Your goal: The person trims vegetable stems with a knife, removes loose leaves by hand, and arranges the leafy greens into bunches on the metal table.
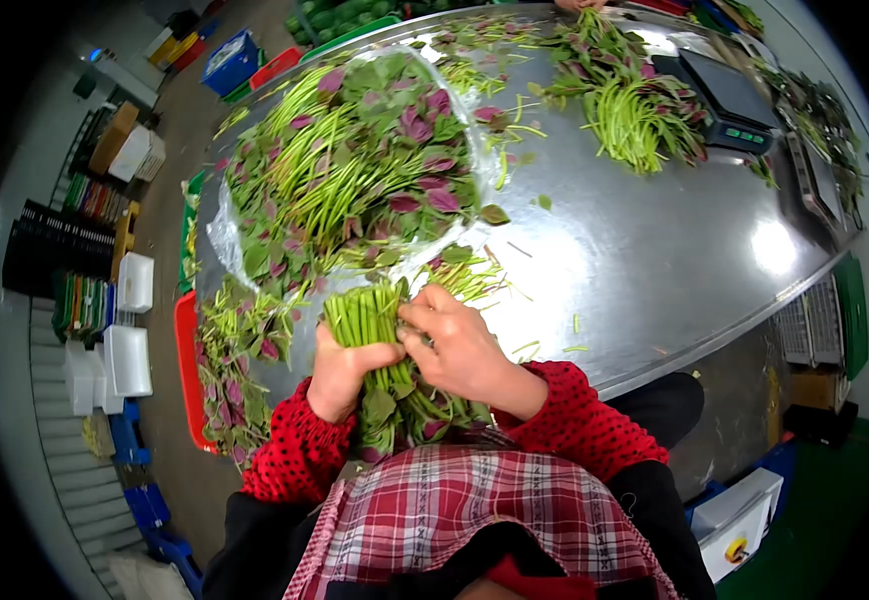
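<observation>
My left hand (342, 370) is wrapped round a bundle of green stems (366, 318), whose cut ends point up and away from me. The bundle's green and purple leaves hang down toward my apron. On the right side of the bundle, near the stem ends, my right hand (452, 342) has its thumb and fingers pinched together; what lies between them is too small to tell. Just beyond both hands a large heap of leafy stems (354, 165) rests on a clear plastic sheet (224, 235).
The metal table (644, 270) carries another leafy pile (634, 120) and a digital scale (729, 100) at the far right. Loose stems and leaves lie scattered about. A red crate (187, 370) stands at the table's left edge. Part of another person's hand (579, 4) shows at the top.
</observation>
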Action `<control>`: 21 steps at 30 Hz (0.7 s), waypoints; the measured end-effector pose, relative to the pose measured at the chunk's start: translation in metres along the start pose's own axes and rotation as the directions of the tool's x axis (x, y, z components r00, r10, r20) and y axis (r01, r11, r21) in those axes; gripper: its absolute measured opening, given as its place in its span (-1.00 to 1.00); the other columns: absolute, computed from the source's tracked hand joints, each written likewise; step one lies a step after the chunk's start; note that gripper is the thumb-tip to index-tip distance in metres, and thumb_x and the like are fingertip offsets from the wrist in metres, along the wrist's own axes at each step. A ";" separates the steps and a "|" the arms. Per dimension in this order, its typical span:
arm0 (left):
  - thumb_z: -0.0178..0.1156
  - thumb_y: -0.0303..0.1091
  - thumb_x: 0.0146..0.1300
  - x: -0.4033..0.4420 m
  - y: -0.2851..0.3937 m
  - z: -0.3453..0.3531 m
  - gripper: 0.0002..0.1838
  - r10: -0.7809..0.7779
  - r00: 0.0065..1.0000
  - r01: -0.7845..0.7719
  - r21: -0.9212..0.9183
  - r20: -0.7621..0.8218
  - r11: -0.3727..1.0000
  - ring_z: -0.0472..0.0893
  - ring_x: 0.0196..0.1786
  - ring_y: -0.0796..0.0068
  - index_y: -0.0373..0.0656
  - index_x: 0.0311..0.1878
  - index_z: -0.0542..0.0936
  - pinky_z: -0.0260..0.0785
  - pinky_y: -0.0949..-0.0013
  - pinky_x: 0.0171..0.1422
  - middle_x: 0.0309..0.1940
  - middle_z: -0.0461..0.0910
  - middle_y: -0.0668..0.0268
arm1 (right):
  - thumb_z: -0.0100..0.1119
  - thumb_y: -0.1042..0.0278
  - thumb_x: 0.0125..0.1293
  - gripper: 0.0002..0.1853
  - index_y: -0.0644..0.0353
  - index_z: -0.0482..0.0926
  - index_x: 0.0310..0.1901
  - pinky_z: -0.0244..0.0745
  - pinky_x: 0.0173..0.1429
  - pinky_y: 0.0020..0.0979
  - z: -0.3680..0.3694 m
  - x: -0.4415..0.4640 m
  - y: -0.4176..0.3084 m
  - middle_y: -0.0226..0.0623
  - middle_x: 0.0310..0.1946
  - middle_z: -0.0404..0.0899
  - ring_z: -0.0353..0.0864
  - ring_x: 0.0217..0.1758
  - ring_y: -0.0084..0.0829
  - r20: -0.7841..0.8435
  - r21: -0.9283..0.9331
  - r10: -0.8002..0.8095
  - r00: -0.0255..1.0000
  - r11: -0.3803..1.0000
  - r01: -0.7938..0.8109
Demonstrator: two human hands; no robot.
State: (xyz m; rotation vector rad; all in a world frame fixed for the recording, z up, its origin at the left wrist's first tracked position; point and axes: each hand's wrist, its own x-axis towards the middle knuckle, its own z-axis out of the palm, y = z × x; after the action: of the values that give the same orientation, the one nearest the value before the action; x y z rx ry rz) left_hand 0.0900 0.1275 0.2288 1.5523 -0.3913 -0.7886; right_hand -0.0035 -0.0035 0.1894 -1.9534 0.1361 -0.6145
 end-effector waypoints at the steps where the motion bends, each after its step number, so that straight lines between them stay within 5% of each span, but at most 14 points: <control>1: 0.28 -0.60 -0.16 0.001 0.001 0.000 -0.59 0.003 1.000 -0.003 -0.003 0.016 1.000 0.61 -0.28 0.54 -0.31 -0.11 0.59 0.46 0.47 -0.15 -0.30 0.63 0.33 | 0.19 0.46 0.17 -0.76 0.40 0.58 -0.15 0.47 -0.24 -0.30 -0.004 -0.001 -0.001 -0.11 -0.39 0.50 0.57 -0.30 -0.18 0.027 -0.031 0.025 0.999 0.999 -0.024; 4: 0.28 -0.54 -0.21 0.000 0.017 0.013 -0.58 0.121 0.993 -0.120 -0.074 0.007 0.990 0.61 -0.31 0.50 -0.30 -0.14 0.58 0.47 0.44 -0.18 -0.32 0.63 0.31 | 0.24 0.36 0.17 -0.73 0.34 0.62 -0.13 0.51 -0.17 -0.30 -0.020 0.003 0.008 -0.07 -0.31 0.58 0.61 -0.27 -0.19 -0.005 0.179 0.057 0.998 0.982 -0.055; 5: 0.27 -0.48 -0.23 0.001 0.013 -0.005 -0.58 0.069 0.997 -0.068 -0.036 0.029 0.997 0.61 -0.35 0.44 -0.30 -0.16 0.55 0.49 0.38 -0.21 -0.36 0.61 0.25 | 0.27 0.29 0.21 -0.68 0.31 0.62 -0.08 0.49 -0.16 -0.41 -0.032 0.001 0.022 -0.16 -0.31 0.63 0.59 -0.25 -0.41 0.060 0.388 0.329 0.942 0.862 -0.325; 6: 0.25 -0.41 -0.23 -0.001 0.019 -0.011 -0.54 0.051 0.999 -0.052 -0.084 -0.012 0.995 0.58 -0.36 0.42 -0.27 -0.13 0.52 0.48 0.38 -0.23 -0.39 0.57 0.25 | 0.23 0.27 0.27 -0.68 0.33 0.62 -0.05 0.46 -0.17 -0.45 -0.062 0.001 0.026 -0.26 -0.31 0.64 0.53 -0.28 -0.55 0.048 0.390 0.522 0.851 0.775 -0.498; 7: 0.24 -0.34 -0.23 -0.002 0.027 -0.014 -0.51 0.032 0.998 -0.039 -0.133 -0.053 0.990 0.56 -0.37 0.39 -0.25 -0.11 0.49 0.48 0.37 -0.24 -0.43 0.53 0.26 | 0.20 0.29 0.29 -0.68 0.36 0.61 -0.04 0.46 -0.21 -0.47 -0.081 -0.007 0.051 -0.33 -0.34 0.62 0.50 -0.33 -0.58 -0.143 0.408 0.524 0.840 0.804 -0.432; 8: 0.24 -0.33 -0.22 -0.001 0.033 -0.020 -0.49 0.076 0.995 -0.087 -0.228 -0.060 0.970 0.53 -0.39 0.39 -0.24 -0.08 0.47 0.46 0.37 -0.26 -0.44 0.50 0.27 | 0.18 0.31 0.30 -0.69 0.37 0.61 -0.04 0.47 -0.21 -0.44 -0.109 -0.016 0.069 -0.29 -0.36 0.64 0.53 -0.36 -0.53 -0.263 0.305 0.656 0.707 0.752 -0.584; 10: 0.20 -0.28 -0.14 0.008 0.035 -0.033 -0.46 0.161 0.987 -0.139 -0.503 0.002 0.853 0.58 -0.31 0.30 -0.29 -0.01 0.44 0.52 0.28 -0.21 -0.42 0.52 0.18 | 0.20 0.31 0.25 -0.68 0.37 0.62 -0.06 0.49 -0.23 -0.36 -0.159 -0.061 0.151 -0.10 -0.37 0.68 0.63 -0.36 -0.37 -0.542 -0.066 0.417 0.729 0.844 -0.532; 12: 0.19 -0.28 -0.11 0.021 0.036 -0.006 -0.48 0.189 0.981 -0.120 -0.668 0.033 0.734 0.57 -0.29 0.28 -0.29 -0.02 0.44 0.51 0.26 -0.20 -0.41 0.53 0.16 | 0.23 0.29 0.21 -0.66 0.38 0.61 -0.08 0.50 -0.24 -0.31 -0.202 -0.101 0.190 -0.19 -0.42 0.64 0.60 -0.38 -0.35 -0.646 -0.275 0.359 0.674 0.715 -0.643; 13: 0.18 -0.28 -0.08 0.029 0.036 0.013 -0.51 0.224 0.973 -0.094 -0.805 0.049 0.586 0.56 -0.27 0.26 -0.29 -0.02 0.44 0.50 0.23 -0.18 -0.39 0.53 0.14 | 0.29 0.23 0.16 -0.59 0.40 0.58 -0.07 0.50 -0.20 -0.18 -0.217 -0.101 0.174 0.07 -0.29 0.62 0.64 -0.23 -0.11 -0.609 -0.247 0.574 0.547 0.518 -0.819; 15: 0.17 -0.26 0.00 0.073 0.011 0.051 -0.55 0.149 0.982 0.025 -0.864 0.115 0.503 0.55 -0.26 0.23 -0.28 -0.03 0.44 0.46 0.22 -0.16 -0.38 0.54 0.17 | 0.27 0.14 0.18 -0.48 0.33 0.49 0.07 0.50 -0.16 -0.10 -0.222 -0.140 0.214 0.09 -0.05 0.53 0.60 -0.10 -0.08 -0.688 -0.619 0.235 0.687 0.303 -0.724; 16: 0.17 -0.27 0.03 0.090 0.004 0.082 -0.60 0.025 0.998 0.035 -0.833 0.059 0.552 0.56 -0.25 0.25 -0.27 -0.07 0.47 0.46 0.23 -0.15 -0.36 0.56 0.18 | 0.24 0.09 0.20 -0.44 0.30 0.43 0.14 0.49 -0.12 -0.07 -0.217 -0.139 0.206 0.08 0.02 0.47 0.57 -0.05 -0.05 -0.633 -0.760 -0.101 0.768 0.269 -0.591; 18: 0.18 -0.30 0.08 0.148 -0.031 0.123 -0.72 -0.062 0.997 0.072 -0.804 0.043 0.590 0.57 -0.24 0.29 -0.26 -0.18 0.52 0.46 0.24 -0.13 -0.33 0.58 0.20 | 0.21 0.04 0.23 -0.39 0.27 0.38 0.20 0.48 -0.07 -0.04 -0.201 -0.136 0.195 0.07 0.09 0.41 0.54 -0.01 -0.03 -0.477 -0.877 -0.419 0.772 0.169 -0.450; 19: 0.19 -0.31 0.09 0.182 -0.071 0.130 -0.78 -0.035 0.995 0.093 -0.807 0.089 0.583 0.57 -0.24 0.31 -0.25 -0.25 0.55 0.46 0.25 -0.11 -0.32 0.59 0.21 | 0.24 0.10 0.20 -0.39 0.29 0.38 0.19 0.41 0.05 -0.02 -0.193 -0.145 0.197 0.11 0.12 0.39 0.49 0.06 0.02 -0.527 -0.838 -0.220 0.821 0.295 -0.459; 21: 0.18 -0.36 0.12 0.216 -0.114 0.113 -0.88 0.122 0.927 -0.292 -0.479 -0.355 0.828 0.58 -0.28 0.38 -0.22 -0.36 0.59 0.46 0.30 -0.13 -0.37 0.59 0.25 | 0.30 0.23 0.13 -0.39 0.34 0.38 0.18 0.29 0.29 0.02 -0.174 -0.161 0.204 0.19 0.16 0.35 0.40 0.20 0.11 -0.518 -0.678 0.199 0.832 0.499 -0.541</control>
State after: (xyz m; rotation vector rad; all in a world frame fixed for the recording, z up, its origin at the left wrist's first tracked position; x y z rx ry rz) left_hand 0.1428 -0.0812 0.0666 1.0628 -0.0918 -0.4144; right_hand -0.1894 -0.1807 0.0116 -2.5182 1.2877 -0.6788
